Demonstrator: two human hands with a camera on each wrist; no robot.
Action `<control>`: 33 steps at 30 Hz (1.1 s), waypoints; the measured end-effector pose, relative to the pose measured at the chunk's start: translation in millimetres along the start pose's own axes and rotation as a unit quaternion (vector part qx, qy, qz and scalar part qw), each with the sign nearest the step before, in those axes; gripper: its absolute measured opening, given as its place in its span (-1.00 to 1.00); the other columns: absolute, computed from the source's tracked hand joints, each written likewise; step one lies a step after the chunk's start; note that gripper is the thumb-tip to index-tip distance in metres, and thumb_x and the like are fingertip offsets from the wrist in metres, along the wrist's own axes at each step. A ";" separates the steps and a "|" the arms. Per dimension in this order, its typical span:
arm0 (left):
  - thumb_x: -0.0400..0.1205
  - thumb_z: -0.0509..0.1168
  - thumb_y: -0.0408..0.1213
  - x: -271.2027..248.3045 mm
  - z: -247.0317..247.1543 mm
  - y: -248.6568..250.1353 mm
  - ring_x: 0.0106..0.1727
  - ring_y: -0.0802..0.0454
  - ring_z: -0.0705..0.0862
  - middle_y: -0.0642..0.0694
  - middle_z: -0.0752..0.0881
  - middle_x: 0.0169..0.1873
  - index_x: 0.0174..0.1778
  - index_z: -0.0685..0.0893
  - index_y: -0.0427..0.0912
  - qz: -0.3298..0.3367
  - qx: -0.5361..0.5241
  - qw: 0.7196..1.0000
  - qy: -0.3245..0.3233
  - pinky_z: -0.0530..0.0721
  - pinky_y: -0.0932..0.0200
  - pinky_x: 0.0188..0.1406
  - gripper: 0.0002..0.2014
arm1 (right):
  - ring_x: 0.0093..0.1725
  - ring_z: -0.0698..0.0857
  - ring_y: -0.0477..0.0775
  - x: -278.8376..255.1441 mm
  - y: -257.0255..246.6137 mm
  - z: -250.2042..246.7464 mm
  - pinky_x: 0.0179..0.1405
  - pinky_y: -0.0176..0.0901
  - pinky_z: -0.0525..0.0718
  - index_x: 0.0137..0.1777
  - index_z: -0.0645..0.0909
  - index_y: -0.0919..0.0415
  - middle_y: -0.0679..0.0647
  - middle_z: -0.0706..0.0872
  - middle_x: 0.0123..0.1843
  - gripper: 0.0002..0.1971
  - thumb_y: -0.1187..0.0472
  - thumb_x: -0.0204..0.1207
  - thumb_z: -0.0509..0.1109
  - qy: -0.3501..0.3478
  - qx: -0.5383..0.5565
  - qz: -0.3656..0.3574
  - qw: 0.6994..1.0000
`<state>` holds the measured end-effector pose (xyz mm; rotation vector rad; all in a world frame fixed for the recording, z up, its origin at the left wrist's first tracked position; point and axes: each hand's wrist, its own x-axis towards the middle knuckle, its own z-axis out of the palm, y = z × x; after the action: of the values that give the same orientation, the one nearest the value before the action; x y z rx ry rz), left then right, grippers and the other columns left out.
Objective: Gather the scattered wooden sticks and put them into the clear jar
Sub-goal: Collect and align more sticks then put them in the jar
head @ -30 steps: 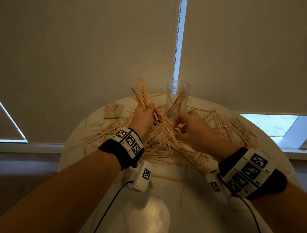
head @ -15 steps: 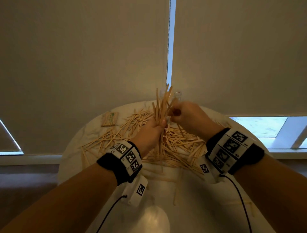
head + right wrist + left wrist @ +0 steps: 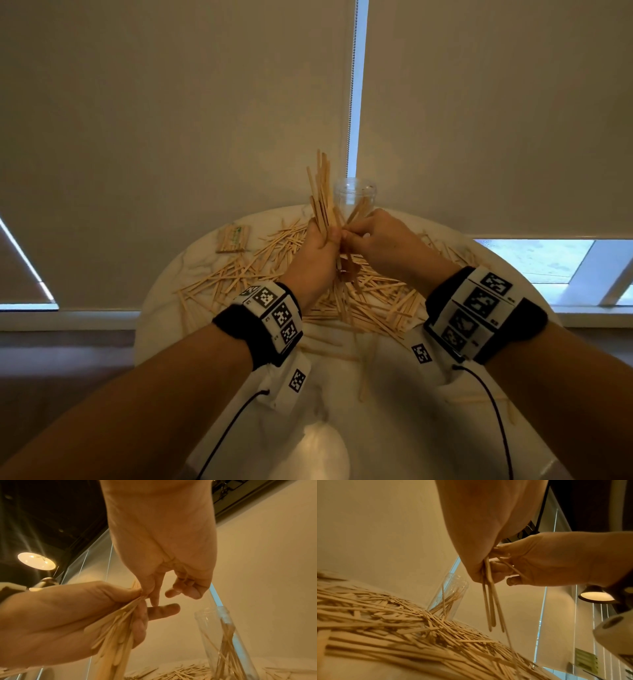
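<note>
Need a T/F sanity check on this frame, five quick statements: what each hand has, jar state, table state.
1. The left hand grips a bundle of thin wooden sticks held upright. True.
2. The clear plastic jar lies on its side. False: it stands upright at the far edge of the round white table.
3. The jar already holds some sticks. True.
4. The right hand rests flat on the table. False: it is raised beside the left hand, its fingertips at the bundle.
5. All sticks are off the table. False: many scattered sticks cover it, and a small banded packet of sticks lies at its far left.
</note>
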<state>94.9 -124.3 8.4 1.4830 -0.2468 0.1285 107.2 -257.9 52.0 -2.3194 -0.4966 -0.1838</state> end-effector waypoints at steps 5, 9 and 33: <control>0.84 0.05 -0.15 -2.8 -2.1 2.0 -0.40 0.12 0.45 0.01 0.51 -0.38 0.40 0.45 -0.21 0.003 -0.025 0.999 -0.023 0.52 0.17 -0.37 -0.71 | -0.03 0.75 0.09 -1.3 -7.6 -7.5 0.10 0.05 0.74 0.08 0.76 0.01 0.05 0.80 -0.04 -0.70 0.06 0.77 0.16 -0.027 0.016 -0.013 0.999; 0.84 0.06 -0.19 -6.0 0.8 6.6 -0.39 0.10 0.48 0.00 0.49 -0.34 0.41 0.44 -0.17 0.017 -0.019 0.999 -0.044 0.55 0.19 -0.38 -0.74 | 0.12 0.71 -0.03 -0.9 -22.4 -16.9 0.30 0.11 0.66 0.37 0.59 0.12 0.02 0.71 0.24 -0.44 -0.30 0.67 0.15 0.032 0.170 0.061 0.983; 0.80 0.12 -0.19 -5.9 3.2 -12.9 -0.33 -0.09 0.50 -0.15 0.54 -0.32 0.06 0.51 -0.03 0.039 0.137 0.985 -0.100 0.55 -0.10 -0.22 -0.92 | 0.24 0.68 0.11 -0.3 -22.7 -18.9 0.05 -0.17 0.64 0.42 0.57 0.07 0.08 0.69 0.26 -0.68 0.15 0.77 0.12 0.028 -0.050 -0.040 0.998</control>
<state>92.0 -128.2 -5.4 1.7619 -0.4659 0.0780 98.1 -256.5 80.0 -2.3860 -0.5643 -0.3171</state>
